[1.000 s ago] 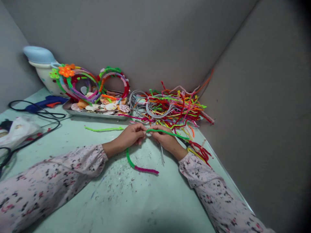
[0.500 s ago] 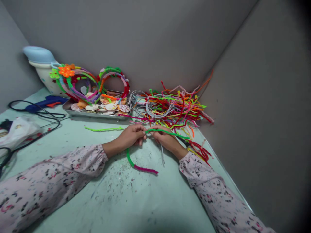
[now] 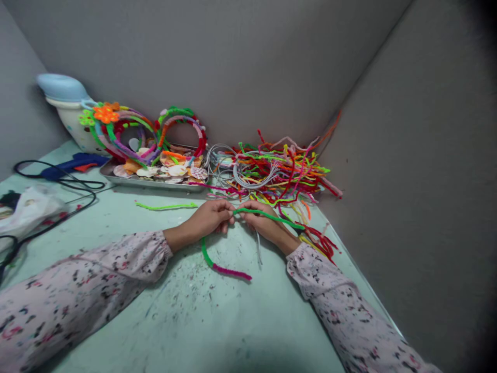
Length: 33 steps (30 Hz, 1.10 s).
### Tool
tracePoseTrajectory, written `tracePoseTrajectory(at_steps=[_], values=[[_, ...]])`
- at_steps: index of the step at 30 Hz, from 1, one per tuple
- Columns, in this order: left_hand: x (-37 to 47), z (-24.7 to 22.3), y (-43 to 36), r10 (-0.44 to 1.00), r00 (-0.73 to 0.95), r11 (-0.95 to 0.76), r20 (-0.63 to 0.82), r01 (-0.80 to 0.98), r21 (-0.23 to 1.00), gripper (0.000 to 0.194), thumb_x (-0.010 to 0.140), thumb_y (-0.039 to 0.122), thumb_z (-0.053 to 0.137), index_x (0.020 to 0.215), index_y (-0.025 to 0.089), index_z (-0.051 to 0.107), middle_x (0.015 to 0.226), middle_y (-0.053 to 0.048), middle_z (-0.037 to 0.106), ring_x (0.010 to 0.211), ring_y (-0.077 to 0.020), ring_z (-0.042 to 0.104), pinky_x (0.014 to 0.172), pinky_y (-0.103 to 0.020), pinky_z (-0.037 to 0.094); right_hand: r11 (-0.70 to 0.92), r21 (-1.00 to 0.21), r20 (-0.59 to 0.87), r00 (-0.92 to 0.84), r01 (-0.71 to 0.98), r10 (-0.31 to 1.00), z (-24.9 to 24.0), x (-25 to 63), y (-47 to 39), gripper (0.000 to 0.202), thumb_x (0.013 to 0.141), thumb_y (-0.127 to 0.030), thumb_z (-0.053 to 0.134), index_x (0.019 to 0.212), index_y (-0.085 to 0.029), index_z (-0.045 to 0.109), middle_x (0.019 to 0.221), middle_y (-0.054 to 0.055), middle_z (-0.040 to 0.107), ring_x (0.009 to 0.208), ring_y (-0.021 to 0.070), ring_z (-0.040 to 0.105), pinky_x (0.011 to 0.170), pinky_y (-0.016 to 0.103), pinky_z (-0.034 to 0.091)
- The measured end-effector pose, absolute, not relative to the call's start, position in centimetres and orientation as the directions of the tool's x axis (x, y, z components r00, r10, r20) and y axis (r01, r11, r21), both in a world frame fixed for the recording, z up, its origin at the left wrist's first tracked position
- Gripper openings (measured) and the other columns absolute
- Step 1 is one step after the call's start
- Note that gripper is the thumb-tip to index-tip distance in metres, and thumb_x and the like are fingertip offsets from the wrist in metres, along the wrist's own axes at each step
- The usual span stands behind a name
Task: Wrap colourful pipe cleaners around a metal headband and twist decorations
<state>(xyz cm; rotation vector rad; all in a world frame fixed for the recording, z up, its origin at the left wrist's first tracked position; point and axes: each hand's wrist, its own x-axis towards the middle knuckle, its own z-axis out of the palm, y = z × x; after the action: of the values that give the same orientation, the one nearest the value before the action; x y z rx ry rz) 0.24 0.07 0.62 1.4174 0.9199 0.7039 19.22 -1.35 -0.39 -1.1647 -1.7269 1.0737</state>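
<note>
My left hand [image 3: 213,217] is closed in a pinch on a fuzzy green pipe cleaner [image 3: 272,216], whose loose end runs rightward over the back of my right hand [image 3: 262,220]. Below my left hand curves a wrapped strand [image 3: 208,257], green turning to magenta at its tip. My right hand's fingers are pinched close beside the left fingertips. From under them hangs a thin grey wire [image 3: 259,247]. How strand and wire join is hidden by the fingers. A lime pipe cleaner [image 3: 166,206] lies left of my left hand.
Behind stands a metal tray [image 3: 155,182] of shells, with colourful wrapped headbands [image 3: 132,132] on it. A pile of pipe cleaners [image 3: 287,171] and coiled grey wire [image 3: 254,184] lies right. At left are a blue glue gun [image 3: 70,166], black cable [image 3: 89,194] and blue-lidded container [image 3: 77,119].
The loose end of the green pipe cleaner has swung slightly down and right. The magenta tip has shifted slightly left. Both hands stay nearly in place.
</note>
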Motion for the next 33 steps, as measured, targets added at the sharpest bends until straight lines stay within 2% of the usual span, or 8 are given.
tracePoseTrajectory(at_steps=[5, 9, 15, 19, 24, 27, 30, 33], values=[[0.3, 0.7, 0.0, 0.86, 0.495, 0.073, -0.123, 0.119, 0.99, 0.008, 0.079, 0.018, 0.053, 0.084, 0.013, 0.056, 0.069, 0.0, 0.062, 0.042, -0.0058, 0.053, 0.038, -0.017, 0.033, 0.248, -0.945, 0.17, -0.327, 0.212, 0.93, -0.7, 19.4, -1.3, 0.016, 0.078, -0.024, 0.061, 0.091, -0.018, 0.066, 0.065, -0.003, 0.056, 0.054, 0.0095, 0.045, 0.052, 0.021, 0.035], [0.4, 0.8, 0.0, 0.861, 0.489, 0.092, -0.14, 0.121, 0.988, 0.006, 0.078, 0.018, 0.054, 0.082, 0.014, 0.057, 0.069, 0.0, 0.062, 0.041, -0.0056, 0.052, 0.038, -0.017, 0.033, 0.284, -0.92, 0.197, -0.309, 0.271, 0.93, -0.4, 19.3, -1.4, 0.016, 0.081, -0.028, 0.059, 0.089, -0.018, 0.068, 0.062, -0.004, 0.053, 0.053, 0.0093, 0.042, 0.052, 0.022, 0.034], [0.4, 0.9, 0.1, 0.861, 0.491, 0.083, -0.136, 0.128, 0.988, 0.006, 0.076, 0.018, 0.054, 0.079, 0.013, 0.057, 0.068, 0.0, 0.062, 0.041, -0.0057, 0.051, 0.038, -0.018, 0.032, 0.475, -0.72, 0.337, -0.343, 0.507, 0.877, 0.1, 19.3, -1.7, 0.022, 0.078, -0.013, 0.054, 0.09, -0.018, 0.072, 0.063, -0.003, 0.06, 0.054, 0.0091, 0.046, 0.054, 0.02, 0.035], [0.4, 0.8, 0.1, 0.858, 0.496, 0.083, -0.135, 0.127, 0.988, 0.007, 0.075, 0.018, 0.054, 0.078, 0.013, 0.057, 0.067, 0.0, 0.062, 0.04, -0.006, 0.05, 0.038, -0.018, 0.032, 0.549, -0.616, 0.359, -0.419, 0.565, 0.834, 0.6, 19.6, -1.9, 0.025, 0.078, -0.01, 0.053, 0.092, -0.018, 0.073, 0.076, 0.001, 0.07, 0.062, 0.0108, 0.056, 0.061, 0.021, 0.04], [0.4, 0.9, 0.1, 0.862, 0.484, 0.106, -0.154, 0.127, 0.986, 0.007, 0.074, 0.018, 0.054, 0.079, 0.013, 0.057, 0.066, 0.001, 0.062, 0.039, -0.0062, 0.05, 0.037, -0.018, 0.032, 0.596, -0.552, 0.361, -0.478, 0.582, 0.801, 0.8, 19.8, -1.9, 0.026, 0.078, -0.009, 0.054, 0.092, -0.02, 0.073, 0.081, 0.001, 0.072, 0.069, 0.0125, 0.06, 0.066, 0.023, 0.041], [0.4, 1.0, 0.0, 0.86, 0.487, 0.1, -0.152, 0.131, 0.986, 0.006, 0.075, 0.018, 0.054, 0.079, 0.014, 0.056, 0.066, 0.001, 0.062, 0.04, -0.0061, 0.05, 0.038, -0.018, 0.033, 0.556, -0.608, 0.349, -0.437, 0.567, 0.829, 0.6, 19.6, -1.9, 0.026, 0.079, -0.01, 0.053, 0.094, -0.019, 0.071, 0.078, 0.0, 0.07, 0.064, 0.0113, 0.057, 0.062, 0.022, 0.04], [0.4, 0.9, 0.0, 0.86, 0.493, 0.066, -0.132, 0.149, 0.987, 0.006, 0.075, 0.018, 0.053, 0.079, 0.014, 0.056, 0.066, 0.001, 0.061, 0.04, -0.0061, 0.05, 0.038, -0.018, 0.034, 0.47, -0.74, 0.318, -0.365, 0.481, 0.875, 0.5, 19.3, -1.9, 0.018, 0.08, -0.014, 0.054, 0.089, -0.018, 0.069, 0.077, 0.0, 0.067, 0.066, 0.0119, 0.056, 0.062, 0.023, 0.041], [0.3, 0.7, 0.0, 0.853, 0.511, 0.029, -0.103, 0.15, 0.988, 0.007, 0.076, 0.018, 0.053, 0.081, 0.014, 0.056, 0.068, 0.001, 0.062, 0.041, -0.0058, 0.05, 0.039, -0.018, 0.034, 0.343, -0.87, 0.227, -0.331, 0.353, 0.916, 0.7, 19.0, -1.9, 0.01, 0.082, -0.022, 0.055, 0.083, -0.017, 0.064, 0.069, -0.002, 0.06, 0.062, 0.0114, 0.053, 0.059, 0.023, 0.041]])
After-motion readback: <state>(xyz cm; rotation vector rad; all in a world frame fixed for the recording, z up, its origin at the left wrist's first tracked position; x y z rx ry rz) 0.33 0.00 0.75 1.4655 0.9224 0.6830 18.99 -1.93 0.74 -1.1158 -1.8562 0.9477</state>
